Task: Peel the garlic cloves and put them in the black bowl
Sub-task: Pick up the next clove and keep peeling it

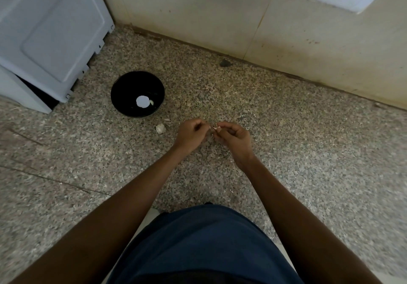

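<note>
Garlic clove (213, 127) is sitting pinched between left hand (190, 134) and right hand (234, 138) above the surface, right of the black bowl (123, 110); each grip is closing fingertips on it—likely light, firm, papery-skinned, slippery once bare, best held at its ends.

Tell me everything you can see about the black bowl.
The black bowl is round, glossy and dark, material unclear. It stands upright on the speckled stone counter, left of and beyond the hands, near the white appliance. Inside lie a pale round patch, perhaps a reflection, and beside it a small whitish piece, probably a peeled clove. No hand touches it. A garlic piece lies on the counter just outside it.
</note>
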